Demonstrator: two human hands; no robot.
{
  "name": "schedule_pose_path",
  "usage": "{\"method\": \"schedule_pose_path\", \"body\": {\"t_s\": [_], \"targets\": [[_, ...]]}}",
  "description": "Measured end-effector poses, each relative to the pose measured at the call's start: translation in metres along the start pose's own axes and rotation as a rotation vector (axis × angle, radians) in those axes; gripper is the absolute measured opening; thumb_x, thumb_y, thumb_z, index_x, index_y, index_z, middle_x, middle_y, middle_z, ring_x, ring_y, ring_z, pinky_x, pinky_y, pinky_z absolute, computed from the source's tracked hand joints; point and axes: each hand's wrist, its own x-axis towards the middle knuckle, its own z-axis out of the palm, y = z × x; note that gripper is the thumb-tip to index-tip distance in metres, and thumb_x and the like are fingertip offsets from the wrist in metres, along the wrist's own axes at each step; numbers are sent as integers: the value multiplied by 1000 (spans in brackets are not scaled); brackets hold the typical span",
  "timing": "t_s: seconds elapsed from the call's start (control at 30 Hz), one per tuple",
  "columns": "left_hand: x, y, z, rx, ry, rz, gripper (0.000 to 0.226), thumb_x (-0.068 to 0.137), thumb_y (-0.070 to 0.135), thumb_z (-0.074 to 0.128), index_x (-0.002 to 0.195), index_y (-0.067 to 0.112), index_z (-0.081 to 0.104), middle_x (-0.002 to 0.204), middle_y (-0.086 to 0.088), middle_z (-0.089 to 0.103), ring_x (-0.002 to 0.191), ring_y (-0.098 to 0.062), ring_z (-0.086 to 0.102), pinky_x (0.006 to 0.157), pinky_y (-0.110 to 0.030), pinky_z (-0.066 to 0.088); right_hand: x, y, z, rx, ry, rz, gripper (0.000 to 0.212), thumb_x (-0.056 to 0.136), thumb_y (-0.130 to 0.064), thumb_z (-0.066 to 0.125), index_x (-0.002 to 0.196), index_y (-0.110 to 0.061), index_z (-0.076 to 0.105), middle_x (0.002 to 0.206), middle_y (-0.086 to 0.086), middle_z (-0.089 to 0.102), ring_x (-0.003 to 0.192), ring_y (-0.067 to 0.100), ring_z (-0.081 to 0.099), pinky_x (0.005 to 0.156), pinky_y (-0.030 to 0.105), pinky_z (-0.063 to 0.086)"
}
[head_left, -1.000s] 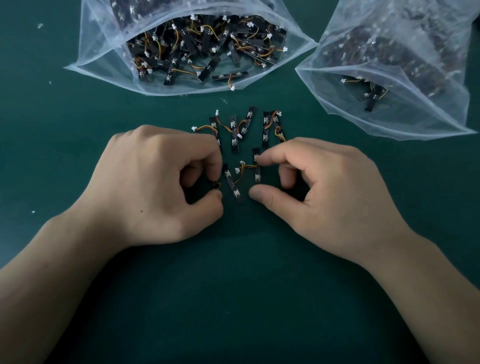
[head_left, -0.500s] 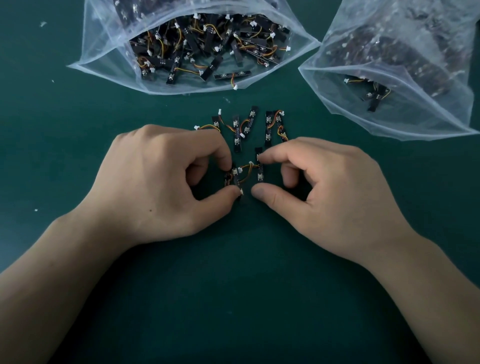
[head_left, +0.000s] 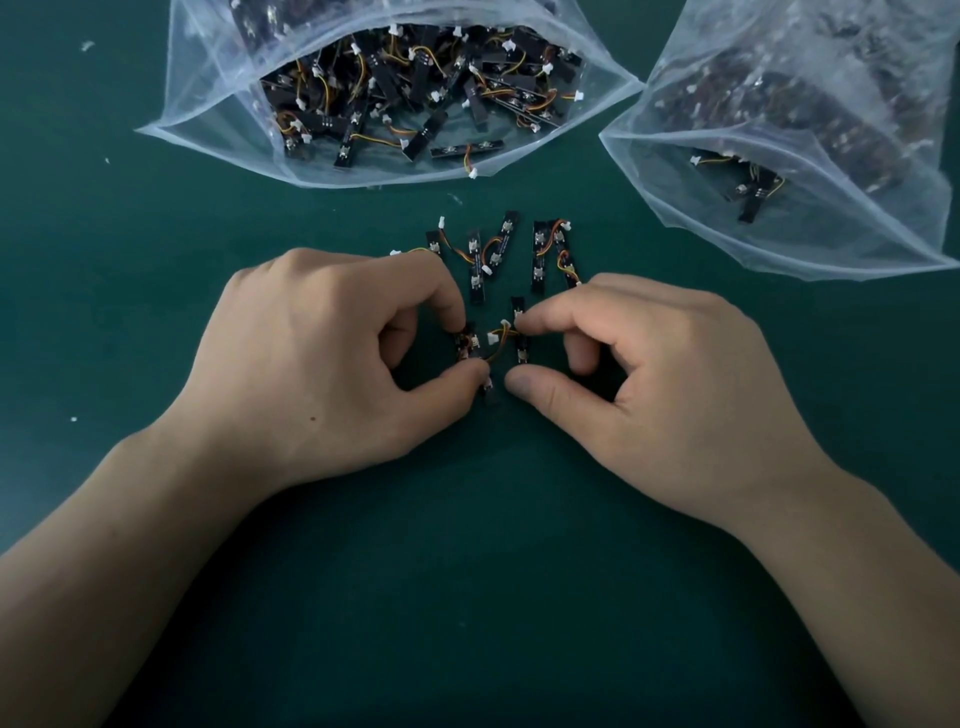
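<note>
**A:** Where are the two hands?

**B:** Both rest low on the green mat (head_left: 467, 571), knuckles up, with the tips of thumbs and forefingers near each other at the middle.

**A:** What has the left hand (head_left: 322, 358) got?

**B:** Its thumb and forefinger are curled in and pinch the left board (head_left: 470, 344), a small black strip. The thumb lies across it, and the strip's near end pokes out beyond the thumb tip. The other fingers are tucked under.

**A:** And the right hand (head_left: 654, 395)?

**B:** It has the same kind of pinch. The forefinger tip sits on the far part of the right board (head_left: 521, 353) and the thumb tip is at its near end, so the strip stands between them. The other fingers are curled loosely.

**A:** How do the two boards lie to each other?

**B:** They are side by side and just apart. An orange and yellow wire (head_left: 500, 349) with a white plug loops across the gap between them.

**A:** What else is there?

**B:** Loose boards (head_left: 538, 254) with wires lie just beyond the fingertips. Farther off are two clear bags. The left bag (head_left: 208, 104) is open towards the hands and full of the same parts. The right bag (head_left: 831, 234) is off to the right, with parts inside it.
</note>
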Motion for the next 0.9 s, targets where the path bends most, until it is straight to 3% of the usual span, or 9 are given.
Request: {"method": "schedule_pose_path", "body": {"t_s": [0.23, 0.63, 0.8, 0.9], "targets": [[1, 2, -3, 20, -19, 0, 21, 73, 49, 69, 78, 30, 62, 57, 8, 50, 56, -10, 51, 56, -26, 38, 0, 1, -1, 1, 5, -2, 26, 89, -54, 70, 108, -37, 75, 78, -14, 55, 66, 11, 53, 61, 33, 47], [-2, 9, 4, 82, 50, -56, 35, 73, 52, 68, 66, 22, 50, 55, 9, 48, 57, -9, 50, 55, -24, 36, 0, 1, 0, 1, -8, -3, 27, 89, -56, 70, 108, -37, 75, 78, -14, 55, 67, 10, 53, 61, 34, 47], [-1, 8, 3, 17, 68, -57, 33, 75, 53, 66, 79, 25, 48, 59, 7, 49, 56, -11, 49, 55, -29, 38, 0, -1, -1, 8, -14, 1, 27, 88, -56, 70, 107, -37, 74, 78, -14, 55, 67, 10, 53, 60, 33, 46], [-1, 6, 1, -84, 60, -38, 20, 80, 43, 66, 94, 31, 58, 66, 6, 52, 58, -16, 50, 57, -35, 46, 0, -2, -2, 26, -11, 16, 31, 85, -59, 73, 107, -37, 71, 77, -14, 55, 66, 7, 51, 60, 32, 44]]}}
